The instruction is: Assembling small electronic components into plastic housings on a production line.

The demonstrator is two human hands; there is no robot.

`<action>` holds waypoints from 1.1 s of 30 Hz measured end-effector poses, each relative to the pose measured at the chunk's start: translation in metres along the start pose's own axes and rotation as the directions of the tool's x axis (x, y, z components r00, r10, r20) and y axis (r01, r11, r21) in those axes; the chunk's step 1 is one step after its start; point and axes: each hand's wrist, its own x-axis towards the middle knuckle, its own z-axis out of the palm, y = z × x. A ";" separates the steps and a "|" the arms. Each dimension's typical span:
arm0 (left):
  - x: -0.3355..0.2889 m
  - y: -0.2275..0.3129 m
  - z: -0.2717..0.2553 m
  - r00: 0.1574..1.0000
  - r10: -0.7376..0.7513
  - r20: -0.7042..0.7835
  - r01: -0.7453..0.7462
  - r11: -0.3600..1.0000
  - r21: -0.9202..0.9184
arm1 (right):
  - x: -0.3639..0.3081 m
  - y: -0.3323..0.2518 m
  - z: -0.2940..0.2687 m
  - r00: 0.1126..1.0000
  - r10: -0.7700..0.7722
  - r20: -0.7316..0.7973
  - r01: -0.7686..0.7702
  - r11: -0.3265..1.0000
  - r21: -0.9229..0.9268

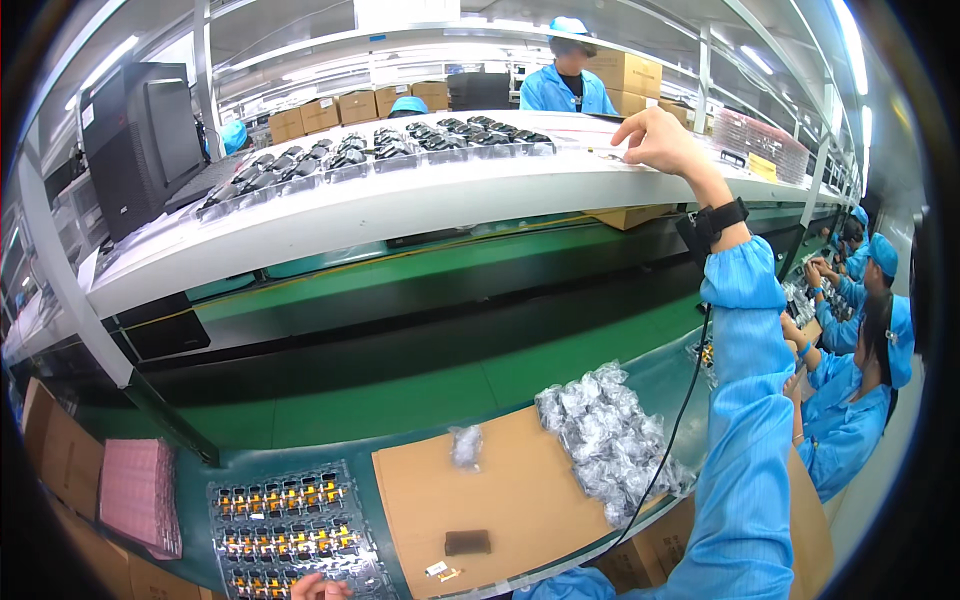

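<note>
My right hand (662, 142) is raised over the white shelf, its fingers bent but apart, with nothing visible between them. Just below its fingertips lies a small item (606, 155), too small to name. At the lower edge, only the fingertips of my left hand (320, 588) show, beside a clear plastic tray (362, 535) with rows of black and yellow-orange electronic parts. Whether those fingers hold anything is hidden. On the cardboard sheet (420, 500) lie a dark flat rectangular block (467, 542), a small white-and-gold part (450, 574) and a crumpled clear plastic bag (466, 446).
A heap of clear plastic bags (610, 440) lies right of the cardboard. Black items in trays (380, 150) and a black computer tower (140, 140) stand on the shelf (400, 205). Pink sheets (140, 495) are stacked at left. A cable (672, 440) hangs from my right wrist; co-workers (850, 390) sit at right.
</note>
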 end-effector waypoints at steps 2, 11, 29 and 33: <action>-0.001 0.003 0.001 1.000 0.002 -0.009 -0.002 1.000 0.003 | 0.000 0.004 -0.003 0.998 -0.013 0.063 0.013 1.000 -0.003; -0.021 0.010 -0.009 0.998 0.008 -0.067 -0.007 1.000 0.007 | 0.013 0.002 0.008 0.995 -0.092 0.024 0.093 0.995 -0.047; -0.012 0.007 0.006 0.999 -0.009 0.033 0.009 1.000 -0.008 | 0.036 0.016 0.011 0.902 -0.060 0.427 0.068 0.998 -0.002; -0.025 -0.008 -0.005 0.999 -0.016 -0.036 0.015 1.000 -0.025 | -0.009 -0.005 0.033 0.961 -0.132 0.242 0.101 0.985 0.138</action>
